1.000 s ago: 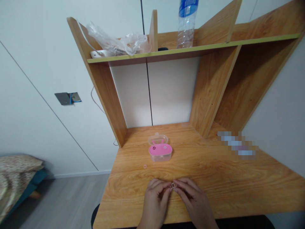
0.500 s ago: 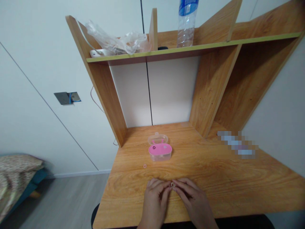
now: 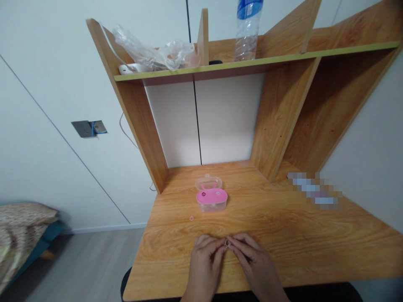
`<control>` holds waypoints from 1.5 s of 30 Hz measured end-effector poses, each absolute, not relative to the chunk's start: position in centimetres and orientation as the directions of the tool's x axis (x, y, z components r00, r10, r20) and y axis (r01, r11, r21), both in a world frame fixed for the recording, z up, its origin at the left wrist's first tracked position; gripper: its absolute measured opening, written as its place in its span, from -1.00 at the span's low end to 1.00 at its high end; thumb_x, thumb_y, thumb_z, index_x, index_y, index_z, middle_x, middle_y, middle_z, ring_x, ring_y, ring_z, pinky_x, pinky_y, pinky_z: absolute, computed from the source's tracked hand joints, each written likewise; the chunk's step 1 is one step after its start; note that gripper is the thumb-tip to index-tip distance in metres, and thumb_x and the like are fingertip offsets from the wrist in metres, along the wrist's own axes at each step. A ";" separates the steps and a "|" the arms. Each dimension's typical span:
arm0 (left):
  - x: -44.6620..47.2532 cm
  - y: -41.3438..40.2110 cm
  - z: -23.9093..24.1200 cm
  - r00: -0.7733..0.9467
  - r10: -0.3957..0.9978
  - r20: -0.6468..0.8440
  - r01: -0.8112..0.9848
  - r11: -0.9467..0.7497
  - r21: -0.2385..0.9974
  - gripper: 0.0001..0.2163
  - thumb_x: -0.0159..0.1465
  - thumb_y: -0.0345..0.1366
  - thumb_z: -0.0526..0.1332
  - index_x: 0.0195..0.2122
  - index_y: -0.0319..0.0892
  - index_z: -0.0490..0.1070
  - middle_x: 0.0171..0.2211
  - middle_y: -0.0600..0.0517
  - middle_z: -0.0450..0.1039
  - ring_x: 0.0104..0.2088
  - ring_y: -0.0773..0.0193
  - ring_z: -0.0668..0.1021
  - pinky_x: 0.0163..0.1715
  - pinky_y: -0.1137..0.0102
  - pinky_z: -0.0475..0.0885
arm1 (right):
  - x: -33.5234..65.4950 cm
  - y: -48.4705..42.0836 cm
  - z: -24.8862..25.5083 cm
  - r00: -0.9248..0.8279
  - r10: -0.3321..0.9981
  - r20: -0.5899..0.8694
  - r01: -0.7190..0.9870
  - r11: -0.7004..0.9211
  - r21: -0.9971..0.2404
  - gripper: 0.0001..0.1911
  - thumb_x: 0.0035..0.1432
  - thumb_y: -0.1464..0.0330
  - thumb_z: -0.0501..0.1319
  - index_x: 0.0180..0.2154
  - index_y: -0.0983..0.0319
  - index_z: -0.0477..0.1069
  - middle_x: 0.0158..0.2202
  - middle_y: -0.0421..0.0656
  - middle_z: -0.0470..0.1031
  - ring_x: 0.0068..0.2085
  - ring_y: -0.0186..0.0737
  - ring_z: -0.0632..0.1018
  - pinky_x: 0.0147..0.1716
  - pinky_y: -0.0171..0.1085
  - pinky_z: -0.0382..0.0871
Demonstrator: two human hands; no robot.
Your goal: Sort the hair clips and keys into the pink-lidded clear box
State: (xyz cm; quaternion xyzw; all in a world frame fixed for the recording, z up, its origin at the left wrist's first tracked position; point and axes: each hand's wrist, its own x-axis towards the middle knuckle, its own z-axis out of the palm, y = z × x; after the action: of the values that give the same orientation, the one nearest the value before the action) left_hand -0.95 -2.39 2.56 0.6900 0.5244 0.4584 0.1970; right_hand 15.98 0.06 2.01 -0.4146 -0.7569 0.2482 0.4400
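Pinched between the fingertips of both hands is a small pale ring [image 3: 227, 243], too small to tell whether metal or elastic. My left hand [image 3: 206, 262] grips its left side with thumb and forefinger, and my right hand [image 3: 253, 260] does the same on the right. Another small pinkish ring [image 3: 192, 218] lies on the desk beyond my left hand. Farther back stands a clear plastic box [image 3: 212, 206] with a pink top surface [image 3: 217, 195], on which a dark ring [image 3: 203, 194] and a pale ring [image 3: 218, 193] rest. Its clear lid [image 3: 208, 183] is tipped open behind.
The wooden desk [image 3: 299, 235] carries a shelf unit [image 3: 273, 121] at its back. A plastic bottle [image 3: 246, 37] and a crumpled clear bag [image 3: 163, 54] sit on the upper shelf. At the right lies a pixelated object [image 3: 313, 191]. A bed corner [image 3: 25, 226] shows at left.
The held ring has shifted very slightly left and turned a little between the fingertips. Both hands stay in nearly the same place, and the box has not moved.
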 end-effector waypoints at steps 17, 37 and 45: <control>-0.8 -2.5 3.2 -0.057 0.938 0.342 0.447 -0.282 0.849 -0.87 0.31 -0.36 0.29 -0.23 -0.03 0.65 -0.36 0.05 0.63 -0.31 0.16 0.58 -0.23 0.30 0.42 | 16.0 -0.2 2.1 -0.336 0.815 0.473 0.438 0.579 -0.687 -0.63 0.33 0.45 0.12 0.05 0.01 0.54 -0.17 -0.15 0.60 -0.15 -0.20 0.62 -0.12 -0.28 0.55; -0.7 -2.7 3.5 -0.083 0.945 0.317 0.436 -0.252 0.864 -0.83 0.31 -0.29 0.26 -0.42 -0.11 0.59 -0.45 0.05 0.56 -0.36 0.20 0.54 -0.29 0.35 0.36 | 16.0 -0.2 1.7 -0.285 0.813 0.508 0.454 0.581 -0.675 -0.77 0.30 0.33 0.22 -0.06 0.05 0.60 -0.26 -0.15 0.65 -0.24 -0.18 0.65 -0.21 -0.29 0.59; -0.8 -2.7 3.3 -0.078 0.941 0.328 0.418 -0.268 0.868 -0.82 0.33 -0.30 0.25 -0.40 -0.11 0.60 -0.45 0.04 0.57 -0.36 0.20 0.55 -0.28 0.37 0.38 | 15.9 -0.4 2.1 -0.287 0.816 0.502 0.433 0.578 -0.691 -0.73 0.31 0.37 0.20 -0.02 0.04 0.57 -0.22 -0.16 0.63 -0.21 -0.20 0.65 -0.19 -0.31 0.58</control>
State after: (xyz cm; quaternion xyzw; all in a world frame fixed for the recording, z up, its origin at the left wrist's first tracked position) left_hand -0.76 -2.66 3.31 0.6250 0.5438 0.4933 0.2652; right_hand 15.88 -0.36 2.12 -0.4044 -0.7721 0.2176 0.4393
